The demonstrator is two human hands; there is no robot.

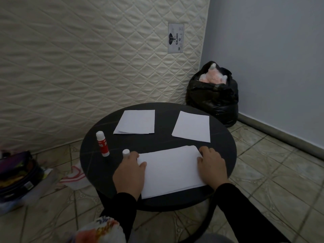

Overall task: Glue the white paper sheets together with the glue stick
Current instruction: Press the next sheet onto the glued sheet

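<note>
While your left hand [129,170] and right hand [211,164] lie flat, fingers relaxed, pressing the white paper stack [171,171] at lower centre, gluing seems partly done: red-labelled glue stick [102,143] stands left, two white sheets [135,122] wait above.

Black round table [226,137]: paper sheets [171,172], glue stick [102,143].

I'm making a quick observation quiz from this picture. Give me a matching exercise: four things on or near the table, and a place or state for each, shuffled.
Things:
1. glue stick
2. near paper
3. black bag
4. small cap

Places or states:
A. on the floor in the corner
B. pressed under both hands
C. by the left hand's fingertips
D. standing capped at the table's left side

Pairs: 1-D, 2-B, 3-A, 4-C
</note>
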